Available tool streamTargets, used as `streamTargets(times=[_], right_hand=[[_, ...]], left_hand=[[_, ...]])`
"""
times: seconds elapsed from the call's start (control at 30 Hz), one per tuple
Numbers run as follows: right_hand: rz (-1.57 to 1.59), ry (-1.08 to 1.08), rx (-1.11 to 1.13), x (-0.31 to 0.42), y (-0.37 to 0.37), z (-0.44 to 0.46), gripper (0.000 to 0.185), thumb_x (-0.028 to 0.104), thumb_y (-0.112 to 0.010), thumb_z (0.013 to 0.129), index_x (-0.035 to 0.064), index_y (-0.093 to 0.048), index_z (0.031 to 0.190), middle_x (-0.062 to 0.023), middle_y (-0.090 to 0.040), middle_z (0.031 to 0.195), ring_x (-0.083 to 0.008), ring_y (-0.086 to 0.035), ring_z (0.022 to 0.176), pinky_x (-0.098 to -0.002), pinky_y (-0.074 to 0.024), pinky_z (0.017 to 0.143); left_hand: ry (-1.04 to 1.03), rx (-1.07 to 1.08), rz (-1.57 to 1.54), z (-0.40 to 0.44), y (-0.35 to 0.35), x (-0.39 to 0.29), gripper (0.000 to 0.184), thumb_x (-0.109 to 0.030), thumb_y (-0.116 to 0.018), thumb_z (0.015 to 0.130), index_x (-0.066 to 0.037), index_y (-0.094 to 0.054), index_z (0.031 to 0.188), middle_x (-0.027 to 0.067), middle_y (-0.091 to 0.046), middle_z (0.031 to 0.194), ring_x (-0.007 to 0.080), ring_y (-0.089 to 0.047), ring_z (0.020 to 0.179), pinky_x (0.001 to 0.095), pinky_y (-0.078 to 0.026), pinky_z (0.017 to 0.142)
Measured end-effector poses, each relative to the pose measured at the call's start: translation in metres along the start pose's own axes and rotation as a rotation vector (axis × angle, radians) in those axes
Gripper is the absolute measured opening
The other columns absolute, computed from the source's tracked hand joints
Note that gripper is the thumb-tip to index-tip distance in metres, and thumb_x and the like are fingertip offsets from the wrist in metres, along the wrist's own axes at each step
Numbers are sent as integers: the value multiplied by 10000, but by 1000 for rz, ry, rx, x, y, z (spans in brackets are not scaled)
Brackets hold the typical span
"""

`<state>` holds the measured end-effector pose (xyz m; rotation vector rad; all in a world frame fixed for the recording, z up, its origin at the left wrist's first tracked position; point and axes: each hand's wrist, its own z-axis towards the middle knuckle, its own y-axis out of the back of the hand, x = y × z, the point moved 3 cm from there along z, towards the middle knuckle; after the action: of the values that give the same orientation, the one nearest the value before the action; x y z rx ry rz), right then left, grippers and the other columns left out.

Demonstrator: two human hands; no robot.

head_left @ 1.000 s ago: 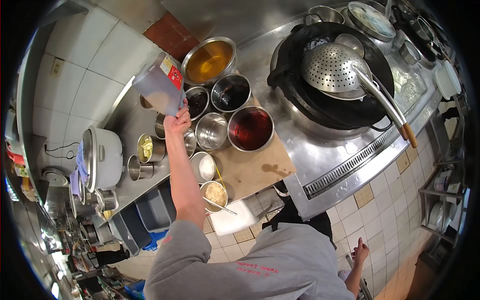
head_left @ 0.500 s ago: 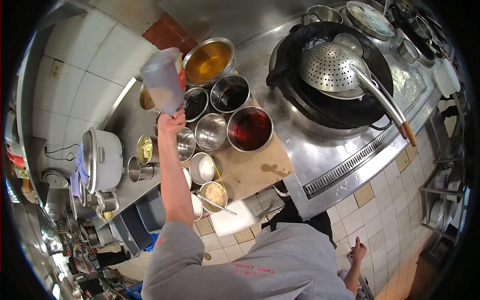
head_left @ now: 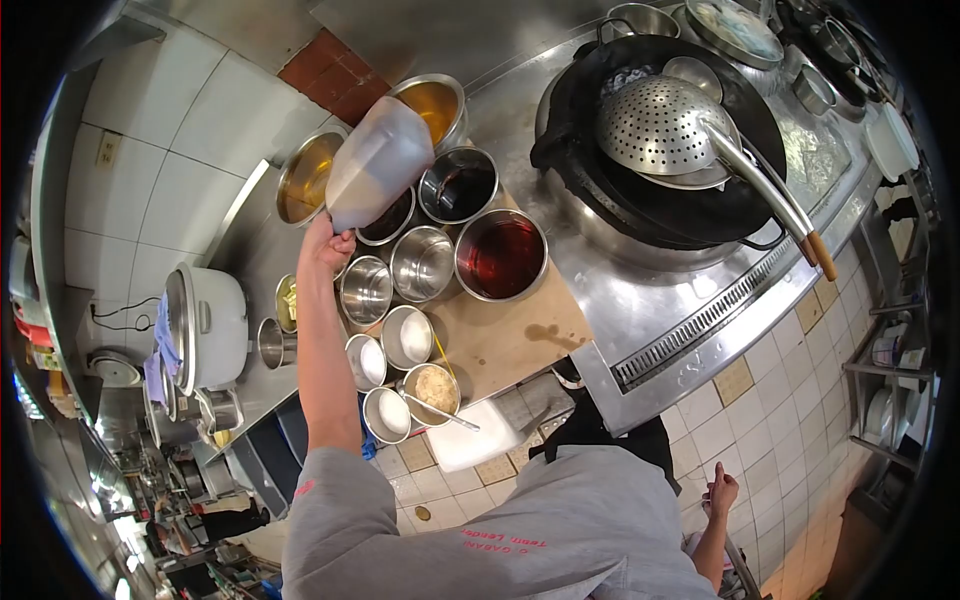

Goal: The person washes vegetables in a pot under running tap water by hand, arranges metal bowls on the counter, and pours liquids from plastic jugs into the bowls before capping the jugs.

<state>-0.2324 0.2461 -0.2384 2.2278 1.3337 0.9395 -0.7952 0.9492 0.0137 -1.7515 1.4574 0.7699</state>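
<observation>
My left hand [head_left: 326, 246] is closed around the lower end of a translucent plastic jug [head_left: 380, 165] with brownish contents. The jug slants up to the right above the metal pots, and its mouth cannot be made out. Under it stands a pot of dark liquid [head_left: 388, 220], partly covered. A bowl of amber liquid [head_left: 307, 180] is just left of the jug; another amber bowl [head_left: 448, 100] sits behind it. Low at my right side hangs my right hand [head_left: 719, 491], fingers curled; anything inside them is hidden.
Pots of black liquid [head_left: 458, 190] and red liquid [head_left: 500, 256] stand nearby, with several pots of white and pale contents toward me. A wok [head_left: 655, 215] holding a perforated ladle [head_left: 655, 125] occupies the stove [head_left: 610, 340]. At left is a white cooker [head_left: 222, 320].
The jug has moved right and tipped from near upright to a rightward slant. The left amber bowl is more exposed. My right hand has shifted slightly, and the camera view has moved a little.
</observation>
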Motion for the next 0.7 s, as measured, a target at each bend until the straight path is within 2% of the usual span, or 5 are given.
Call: streamTargets(times=[0.17, 0.23, 0.43, 0.53, 0.7], right_hand=[[8, 42, -2, -1, -7, 1, 523, 504, -642, 878, -12, -599, 805, -68, -544, 560, -175, -506, 354, -317, -341, 304], [10, 25, 2, -2, -9, 1, 523, 507, -640, 877, -10, -602, 808, -69, -550, 569, -175, -507, 356, -317, -337, 303], [-33, 18, -2, 7, -6, -5, 528, 501, -642, 875, -27, -625, 876, -67, -556, 581, -164, -515, 366, -303, -334, 305], [-64, 39, -13, 9, -2, -7, 535, 497, -640, 877, -38, -631, 902, -65, -554, 577, -159, -517, 371, -293, -339, 312], [-67, 52, -17, 8, 3, -7, 537, 494, -634, 882, -42, -634, 916, -63, -553, 576, -158, -519, 374, -294, -345, 314]], left_hand=[[21, -87, 156, -12, -9, -11, 211, -187, -348, 995, -74, -517, 940, 53, -450, 517, 75, -295, 316, 199, -266, 296], [18, -78, 173, -14, -12, -11, 222, -189, -342, 993, -68, -518, 930, 54, -446, 509, 72, -298, 318, 196, -266, 296], [178, 232, -330, 3, 8, 18, 205, -175, -375, 972, -46, -531, 940, 88, -459, 537, 90, -304, 331, 196, -252, 296], [193, 408, -576, 7, 3, 31, 276, -238, -434, 968, 10, -511, 1061, 67, -424, 555, 98, -310, 362, 213, -271, 312], [333, 465, -869, 16, 1, 45, 356, -252, -435, 973, 64, -477, 1134, 21, -366, 521, 105, -283, 367, 228, -259, 329]])
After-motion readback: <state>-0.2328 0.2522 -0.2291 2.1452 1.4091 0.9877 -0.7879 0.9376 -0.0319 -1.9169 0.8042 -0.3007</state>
